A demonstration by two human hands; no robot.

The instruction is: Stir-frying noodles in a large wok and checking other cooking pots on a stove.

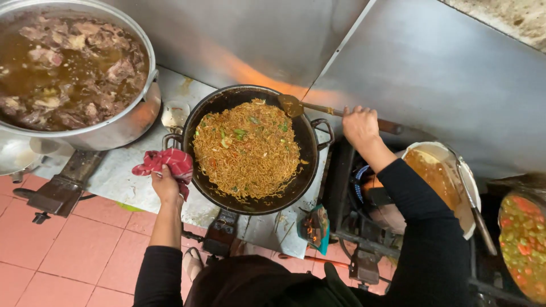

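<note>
Over burner: black wok (307, 170) of fried noodles (247, 149). Left hand (166, 185) closed on red cloth (165, 163) at wok handle. Right hand (359, 125) wrapped round spatula (296, 105). Risk: cloth slips, wok tips, noodles spill; flame probably close, unclear.

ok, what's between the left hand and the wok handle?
A red checked cloth, bunched around the handle on the wok; the left hand grips through it, not bare metal. The head view shows it.
</note>
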